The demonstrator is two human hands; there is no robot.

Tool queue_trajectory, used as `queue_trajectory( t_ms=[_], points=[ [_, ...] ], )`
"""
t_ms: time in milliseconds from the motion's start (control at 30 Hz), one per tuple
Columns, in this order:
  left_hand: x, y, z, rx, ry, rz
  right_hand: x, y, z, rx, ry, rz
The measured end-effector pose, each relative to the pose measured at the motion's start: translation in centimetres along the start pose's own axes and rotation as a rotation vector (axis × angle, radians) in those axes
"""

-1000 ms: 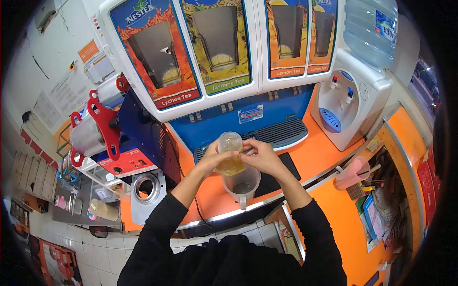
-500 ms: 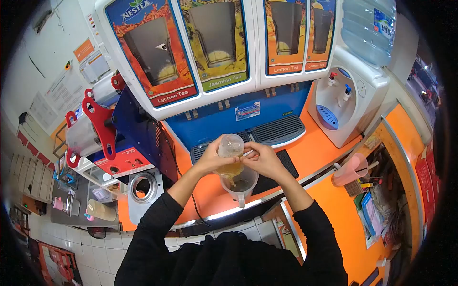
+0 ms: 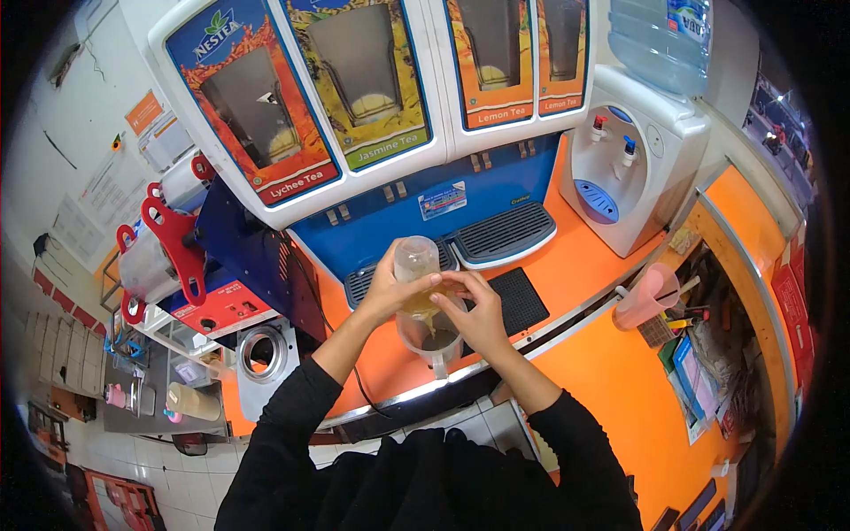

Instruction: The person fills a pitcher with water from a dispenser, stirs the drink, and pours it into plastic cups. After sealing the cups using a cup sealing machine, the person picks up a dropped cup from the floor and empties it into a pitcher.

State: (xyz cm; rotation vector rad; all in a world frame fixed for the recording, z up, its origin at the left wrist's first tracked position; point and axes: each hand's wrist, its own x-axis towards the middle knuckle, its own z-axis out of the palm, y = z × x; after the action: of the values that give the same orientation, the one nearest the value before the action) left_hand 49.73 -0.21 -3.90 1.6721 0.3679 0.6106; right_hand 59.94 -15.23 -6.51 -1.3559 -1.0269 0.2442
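Note:
My left hand [image 3: 386, 290] grips a clear plastic cup [image 3: 416, 262] turned upside down over a clear measuring jug [image 3: 434, 342]. Amber tea runs out of the cup into the jug. My right hand [image 3: 478, 311] is at the cup's lower rim, fingers curled against its mouth, right above the jug's opening. The jug stands on the orange counter [image 3: 580, 265], its handle toward me, with a little dark liquid at its bottom.
A tea dispenser [image 3: 354, 97] with Lychee, Jasmine and Lemon tanks stands behind, drip trays [image 3: 505, 234] below. A water cooler [image 3: 633, 168] is at right, a red-handled cup sealer [image 3: 199, 257] at left. A black mat [image 3: 518, 299] lies beside the jug. A pink cup [image 3: 648, 296] sits at the counter edge.
The cup has tipped further over and tea has drained from it into the jug. Both hands sank slightly toward the jug; the view shifted a little.

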Motion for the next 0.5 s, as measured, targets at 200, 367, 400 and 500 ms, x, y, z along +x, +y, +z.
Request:
queue_trajectory(
  t_ms=[200, 367, 400, 500],
  points=[
    [-0.4, 0.7, 0.1, 0.183, 0.002, 0.058, 0.1, -0.1, -0.1, 0.049, -0.036, 0.113],
    [-1.1, 1.9, 0.0, 0.354, 0.01, 0.079, 0.9, 1.1, -0.9, -0.037, -0.191, 0.175],
    [-1.2, 1.9, -0.1, 0.381, 0.008, 0.092, 1.2, 1.4, -1.1, -0.124, -0.221, 0.145],
    [-1.3, 1.9, -0.3, 0.47, 0.003, 0.113, 2.1, 2.1, -1.6, -0.305, -0.306, 0.106]
  ],
)
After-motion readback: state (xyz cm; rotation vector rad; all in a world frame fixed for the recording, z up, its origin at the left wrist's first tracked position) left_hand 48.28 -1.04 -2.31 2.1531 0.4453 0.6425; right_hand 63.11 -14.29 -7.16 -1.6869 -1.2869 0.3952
